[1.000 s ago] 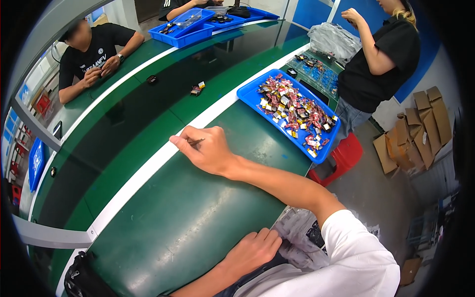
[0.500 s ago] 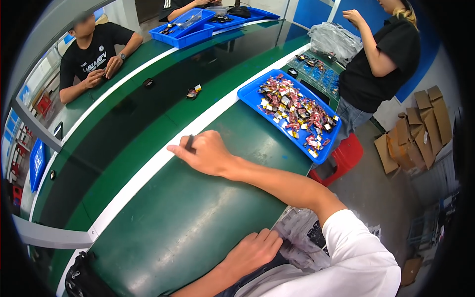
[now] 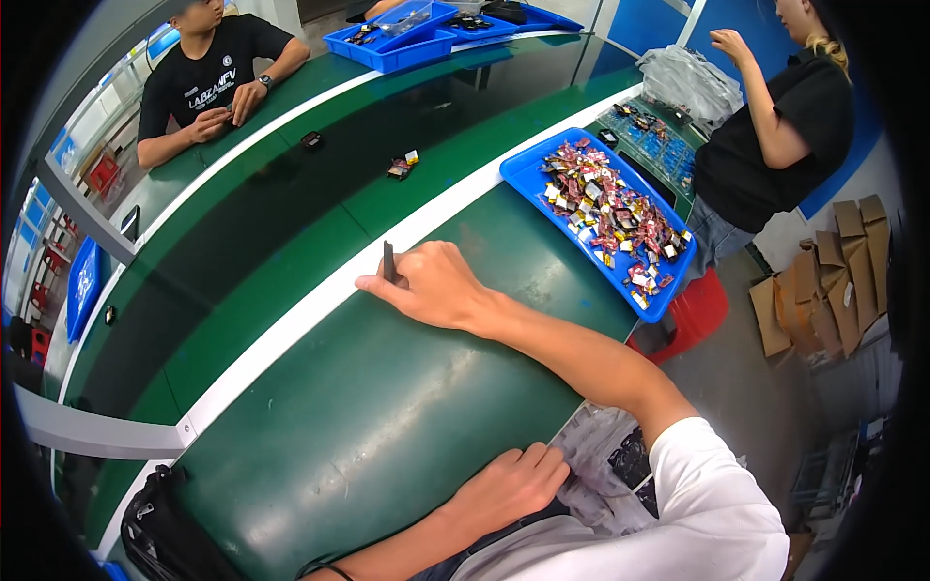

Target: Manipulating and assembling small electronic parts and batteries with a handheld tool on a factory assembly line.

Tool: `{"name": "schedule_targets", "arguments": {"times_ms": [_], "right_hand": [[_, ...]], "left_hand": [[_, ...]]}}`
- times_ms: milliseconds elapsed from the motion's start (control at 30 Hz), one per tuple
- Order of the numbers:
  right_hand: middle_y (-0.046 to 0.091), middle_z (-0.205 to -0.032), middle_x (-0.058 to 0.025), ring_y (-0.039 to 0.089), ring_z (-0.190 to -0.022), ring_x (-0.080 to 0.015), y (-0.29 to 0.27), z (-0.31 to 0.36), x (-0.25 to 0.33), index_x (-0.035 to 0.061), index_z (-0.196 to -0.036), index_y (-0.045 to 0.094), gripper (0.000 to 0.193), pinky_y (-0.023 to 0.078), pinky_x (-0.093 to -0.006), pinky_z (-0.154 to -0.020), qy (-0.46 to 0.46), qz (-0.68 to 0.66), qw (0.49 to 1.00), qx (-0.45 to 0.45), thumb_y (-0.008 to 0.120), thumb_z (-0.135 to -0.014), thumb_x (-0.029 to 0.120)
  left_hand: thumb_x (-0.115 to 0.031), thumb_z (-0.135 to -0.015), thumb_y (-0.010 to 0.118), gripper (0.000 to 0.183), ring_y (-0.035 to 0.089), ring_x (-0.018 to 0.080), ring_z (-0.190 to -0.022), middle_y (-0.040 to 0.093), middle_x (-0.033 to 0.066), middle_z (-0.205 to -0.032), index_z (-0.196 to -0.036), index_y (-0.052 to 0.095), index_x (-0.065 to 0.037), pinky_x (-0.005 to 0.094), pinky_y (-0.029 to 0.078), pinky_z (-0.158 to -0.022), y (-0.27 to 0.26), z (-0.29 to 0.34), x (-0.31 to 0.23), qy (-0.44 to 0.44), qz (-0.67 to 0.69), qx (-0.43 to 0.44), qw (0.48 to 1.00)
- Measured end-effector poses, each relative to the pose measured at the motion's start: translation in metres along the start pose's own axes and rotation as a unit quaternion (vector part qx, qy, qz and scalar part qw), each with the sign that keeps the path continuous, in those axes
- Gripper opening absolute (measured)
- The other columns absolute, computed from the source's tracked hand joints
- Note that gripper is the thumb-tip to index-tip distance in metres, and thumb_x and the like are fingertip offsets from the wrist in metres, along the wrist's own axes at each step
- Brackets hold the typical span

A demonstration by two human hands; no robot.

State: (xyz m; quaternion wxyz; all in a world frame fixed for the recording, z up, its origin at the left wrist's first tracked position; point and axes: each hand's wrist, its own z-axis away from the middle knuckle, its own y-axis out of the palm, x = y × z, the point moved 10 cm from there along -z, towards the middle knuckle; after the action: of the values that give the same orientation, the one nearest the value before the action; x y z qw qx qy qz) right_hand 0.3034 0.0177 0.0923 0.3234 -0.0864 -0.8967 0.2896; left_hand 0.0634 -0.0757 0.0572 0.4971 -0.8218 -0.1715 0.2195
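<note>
My right hand [image 3: 433,283] is closed around a slim black piece [image 3: 389,261] that pokes up between thumb and fingers; its exact kind does not show. That hand sits by the white rail [image 3: 320,308] bordering the green worktop [image 3: 320,465]. My left hand [image 3: 523,481] rests at the near edge of the worktop, fingers curled under, and their tips are hidden. Beyond my right forearm a blue tray [image 3: 515,172] bears a heap of small wired parts in pink, yellow, white and black [image 3: 605,208].
Small black parts [image 3: 399,168] lie on the dark belt [image 3: 271,203]. A co-worker [image 3: 208,87] sits across it; another [image 3: 790,126] stands right of the tray. Blue bins [image 3: 387,53] stand far off. A black bag [image 3: 160,523] and a grey frame [image 3: 107,426] are at left.
The view has turned slightly, so the surroundings sit farther right and mostly higher. The black piece in my right hand points up more and shows more of its length. My left hand still rests.
</note>
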Motion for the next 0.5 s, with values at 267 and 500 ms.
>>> {"name": "schedule_targets", "arguments": {"times_ms": [267, 500], "right_hand": [[0.063, -0.056, -0.012, 0.061, -0.047, -0.0268, 0.0, -0.004, 0.003, -0.001, -0.071, 0.073, 0.045, 0.047, -0.0377, -0.051, 0.029, -0.016, 0.999, 0.031, 0.071, -0.101, 0.033], [0.064, -0.056, -0.0117, 0.061, -0.048, -0.0287, -0.009, -0.005, 0.012, -0.002, -0.079, 0.076, 0.04, 0.048, -0.038, -0.052, 0.035, -0.054, 0.998, 0.01, 0.073, -0.099, 0.032]], "left_hand": [[-0.014, -0.078, 0.066, 0.011, 0.054, 0.0115, -0.074, 0.047, -0.0007, -0.079, -0.081, 0.056, -0.012, 0.0247, 0.041, -0.057, 0.002, 0.002, 0.0, 0.001, -0.013, 0.005, 1.0], [-0.014, -0.077, 0.066, 0.011, 0.054, 0.0115, -0.074, 0.047, -0.0009, -0.079, -0.081, 0.056, -0.012, 0.0248, 0.041, -0.057, 0.001, 0.0, 0.001, -0.003, -0.012, 0.003, 1.0]]}}
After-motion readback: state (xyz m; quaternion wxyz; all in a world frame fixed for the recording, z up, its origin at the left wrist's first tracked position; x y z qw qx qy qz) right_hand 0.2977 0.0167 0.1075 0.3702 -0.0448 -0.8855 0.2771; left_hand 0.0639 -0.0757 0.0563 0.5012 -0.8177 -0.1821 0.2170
